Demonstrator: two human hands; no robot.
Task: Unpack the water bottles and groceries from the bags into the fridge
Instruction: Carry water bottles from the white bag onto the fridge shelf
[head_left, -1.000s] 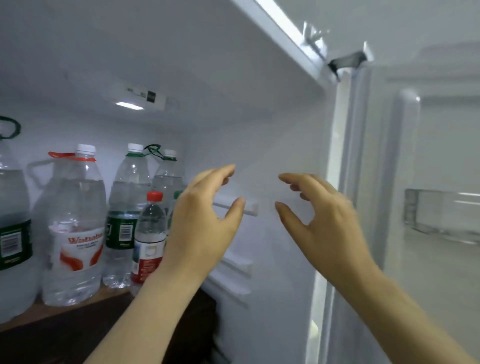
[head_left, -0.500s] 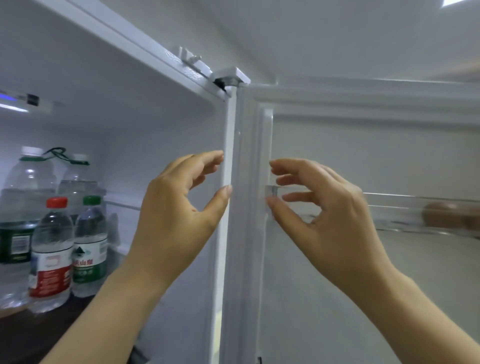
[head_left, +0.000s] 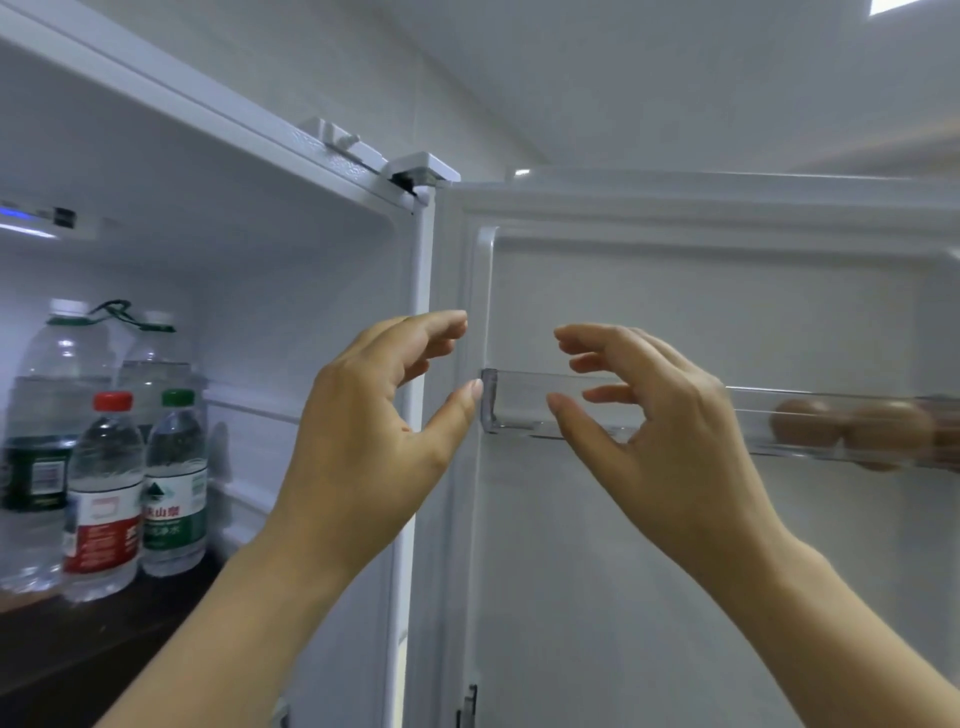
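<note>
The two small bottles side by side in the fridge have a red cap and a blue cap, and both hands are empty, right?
Not blue: the head view shows the red-capped bottle beside a green-capped bottle. The rest holds: they stand side by side, and the left hand and right hand are empty.

White fridge interior. The red-capped bottle has a red-and-white label; the green-capped bottle has a green-and-white one. The large bottle has a dark green label. Brown eggs, clear door bin, dark brown shelf.
</note>
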